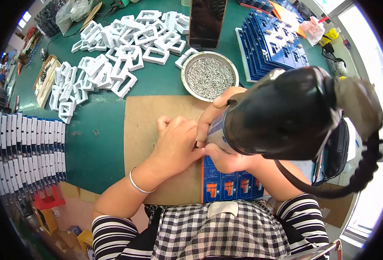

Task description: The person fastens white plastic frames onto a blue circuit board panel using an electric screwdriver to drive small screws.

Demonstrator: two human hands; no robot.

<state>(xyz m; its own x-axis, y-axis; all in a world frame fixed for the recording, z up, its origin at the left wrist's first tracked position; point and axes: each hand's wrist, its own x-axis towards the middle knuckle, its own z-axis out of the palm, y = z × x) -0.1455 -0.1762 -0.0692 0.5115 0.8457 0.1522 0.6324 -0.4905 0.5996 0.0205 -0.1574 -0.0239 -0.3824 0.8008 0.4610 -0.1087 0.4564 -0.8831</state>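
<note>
Fingers of the right hand [219, 130] wrap the black electric screwdriver [282, 115]; left hand [176, 145] curls closed beside its tip; best held upright, blue board [230, 186] pinned flat.

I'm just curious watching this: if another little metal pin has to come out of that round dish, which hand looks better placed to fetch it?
Probably the left hand: it rests free on the cardboard mat, while the right hand grips the black power screwdriver. The dish lies just ahead.

Screwdriver [287, 115] tip hidden behind right hand [219, 130]; blue board [230, 186] mostly covered; left fingertips unseen.
</note>
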